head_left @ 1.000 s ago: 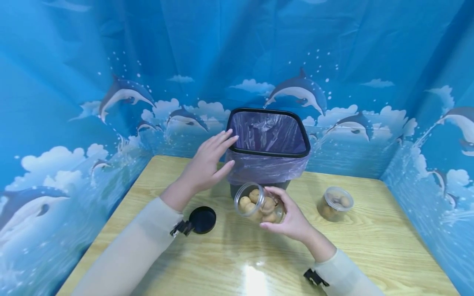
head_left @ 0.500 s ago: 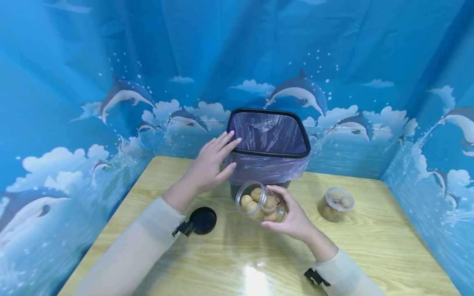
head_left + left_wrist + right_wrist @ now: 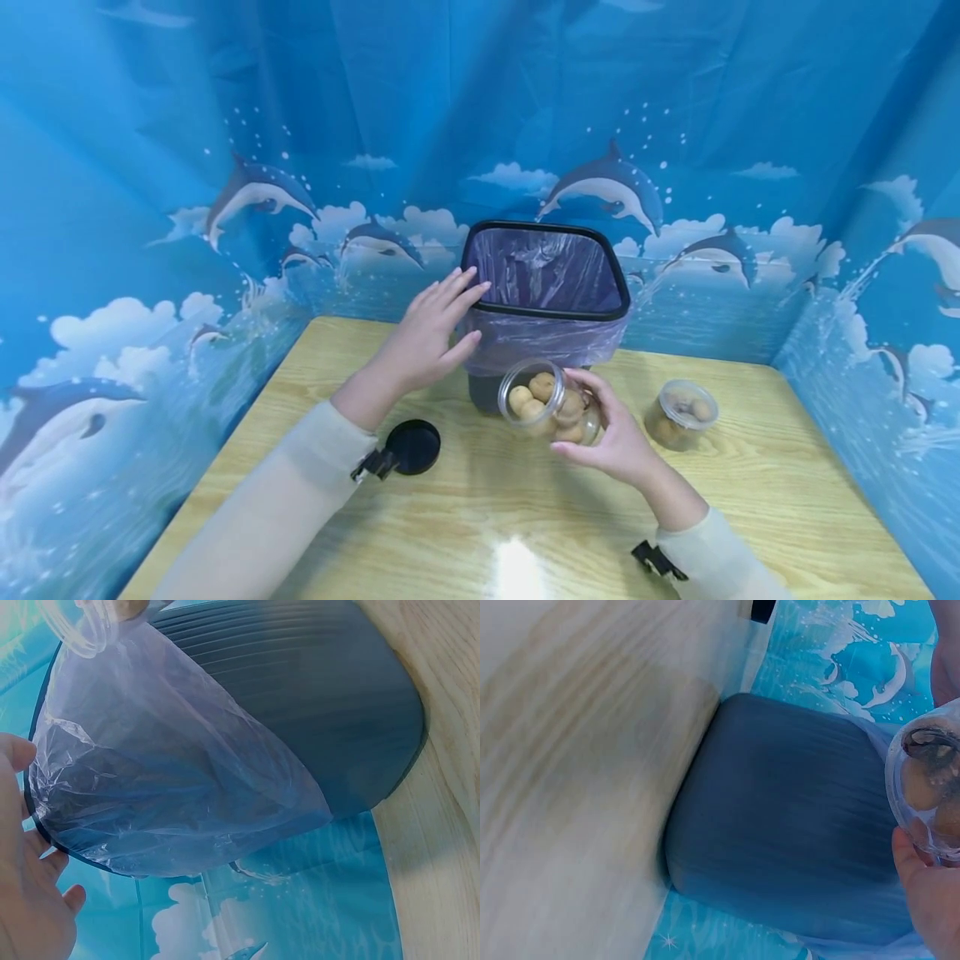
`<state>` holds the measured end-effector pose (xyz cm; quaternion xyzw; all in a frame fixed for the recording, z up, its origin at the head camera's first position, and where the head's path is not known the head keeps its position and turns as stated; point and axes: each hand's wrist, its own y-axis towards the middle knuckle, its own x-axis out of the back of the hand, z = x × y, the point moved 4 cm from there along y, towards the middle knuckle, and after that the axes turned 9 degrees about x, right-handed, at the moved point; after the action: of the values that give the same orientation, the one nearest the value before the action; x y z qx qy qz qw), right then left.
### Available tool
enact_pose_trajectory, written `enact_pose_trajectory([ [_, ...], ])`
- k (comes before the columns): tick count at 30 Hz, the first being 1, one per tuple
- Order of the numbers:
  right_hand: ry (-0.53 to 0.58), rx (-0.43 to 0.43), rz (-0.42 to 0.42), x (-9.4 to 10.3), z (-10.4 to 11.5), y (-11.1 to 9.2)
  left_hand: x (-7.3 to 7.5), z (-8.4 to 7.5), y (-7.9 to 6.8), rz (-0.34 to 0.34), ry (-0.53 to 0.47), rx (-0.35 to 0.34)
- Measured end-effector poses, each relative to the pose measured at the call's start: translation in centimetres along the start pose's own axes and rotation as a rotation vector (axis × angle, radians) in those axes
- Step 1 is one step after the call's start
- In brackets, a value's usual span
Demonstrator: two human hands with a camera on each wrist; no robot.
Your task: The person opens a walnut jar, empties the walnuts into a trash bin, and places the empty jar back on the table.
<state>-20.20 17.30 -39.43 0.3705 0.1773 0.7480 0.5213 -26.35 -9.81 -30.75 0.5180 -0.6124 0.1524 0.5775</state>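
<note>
My right hand (image 3: 622,442) grips a clear plastic jar (image 3: 558,408) above the table. The jar is tilted with its uncovered mouth to the left, and several round tan balls (image 3: 532,410) lie inside. Through its base in the right wrist view, a dark patch (image 3: 930,742) shows beside the balls. My left hand (image 3: 420,337) has its fingers extended at the left rim of a dark grey trash bin (image 3: 330,697). A thin purple bag (image 3: 172,772) lines the bin and hangs over its outside. In the left wrist view, some left fingertips are behind the black rim.
A black round lid (image 3: 413,447) lies on the wooden table (image 3: 465,517) close to my left wrist. Farther right stands a second clear container (image 3: 680,415) with similar balls in it. A blue dolphin-print curtain (image 3: 420,125) encloses the back and sides.
My right hand has moved a little to the right with the jar, away from the left hand. The left hand has shifted slightly right along the bin rim and stays there.
</note>
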Motion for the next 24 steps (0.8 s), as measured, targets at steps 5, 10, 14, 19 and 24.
enact_pose_trajectory([
  [5,-0.017,0.008,-0.009,1.4,0.7,0.1,0.0,0.0,-0.1,0.013,-0.001,0.006],
  [10,-0.022,0.028,-0.033,2.7,1.4,0.4,0.1,0.0,0.0,0.018,0.001,0.002],
  [14,-0.029,0.062,-0.052,3.6,1.7,0.5,0.0,0.1,0.0,0.023,0.004,0.002],
  [19,-0.046,0.086,-0.069,4.6,2.0,0.4,0.0,0.1,-0.1,0.021,-0.001,-0.001],
  [24,-0.028,0.111,-0.07,5.5,2.4,0.4,0.0,0.0,0.0,0.029,-0.003,0.002],
])
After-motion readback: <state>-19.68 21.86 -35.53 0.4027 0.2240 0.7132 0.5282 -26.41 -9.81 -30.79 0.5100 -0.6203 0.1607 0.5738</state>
